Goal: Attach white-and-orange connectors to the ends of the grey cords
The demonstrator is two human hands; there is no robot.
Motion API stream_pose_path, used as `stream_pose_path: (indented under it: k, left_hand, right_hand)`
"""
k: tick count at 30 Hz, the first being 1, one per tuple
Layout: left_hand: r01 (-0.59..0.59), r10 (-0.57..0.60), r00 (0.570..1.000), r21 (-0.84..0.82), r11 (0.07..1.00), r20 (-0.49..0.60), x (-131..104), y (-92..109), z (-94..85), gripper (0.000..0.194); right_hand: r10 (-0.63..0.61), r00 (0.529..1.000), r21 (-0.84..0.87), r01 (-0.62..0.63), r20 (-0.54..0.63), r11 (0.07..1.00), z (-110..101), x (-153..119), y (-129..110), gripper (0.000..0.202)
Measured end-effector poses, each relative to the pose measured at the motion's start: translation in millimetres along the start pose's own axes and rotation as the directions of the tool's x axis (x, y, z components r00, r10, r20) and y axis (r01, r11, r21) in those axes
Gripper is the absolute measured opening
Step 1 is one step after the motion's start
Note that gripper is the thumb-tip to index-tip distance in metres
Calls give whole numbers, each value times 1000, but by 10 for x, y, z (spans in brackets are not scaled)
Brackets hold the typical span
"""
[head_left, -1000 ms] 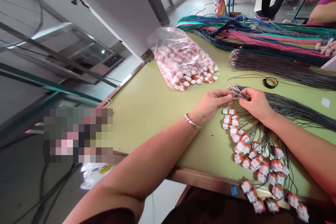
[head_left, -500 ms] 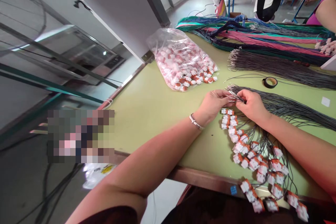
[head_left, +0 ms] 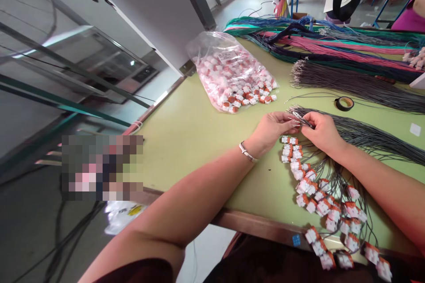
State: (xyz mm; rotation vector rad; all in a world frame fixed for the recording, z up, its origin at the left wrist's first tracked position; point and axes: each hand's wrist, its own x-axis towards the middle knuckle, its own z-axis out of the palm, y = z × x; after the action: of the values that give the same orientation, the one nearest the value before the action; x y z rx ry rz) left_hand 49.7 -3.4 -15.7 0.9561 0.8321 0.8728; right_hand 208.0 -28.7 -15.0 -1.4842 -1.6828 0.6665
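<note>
Several thin dark wires with silvery metal ends (head_left: 300,118) are gripped between the thumb and fingers of my right hand (head_left: 321,131). Close beside it, my left hand (head_left: 275,126) is closed in a pinch at the tips of these wires. Exactly which ends its fingers hold is hard to make out. Behind my right hand lies a bundle of dark wires (head_left: 365,130), its metal ends showing past my fingers. Below the hands, white-and-orange connectors (head_left: 312,188) with wires attached are spread in rows down to the table's front edge.
A clear plastic bag (head_left: 229,68) of similar connectors lies open-mouthed on the green table (head_left: 199,154). A roll of black tape (head_left: 344,103) sits near a second dark wire bundle (head_left: 348,86). Colored wires (head_left: 318,44) stretch along the far side. Another person (head_left: 410,13) is at the upper right.
The wire ends in my right hand stick out more from the fingers. Both hands stay nearly in place, and the view has shifted slightly. The person at the upper right has drawn back an arm.
</note>
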Motion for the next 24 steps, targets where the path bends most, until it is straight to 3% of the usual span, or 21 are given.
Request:
stream_pose_path:
  k: [24]
  left_hand:
    - [-23, 31, 998, 132, 991, -53, 3, -27, 84, 12]
  right_hand:
    - [-4, 1000, -93, 4, 3, 996, -14, -4, 2, 5]
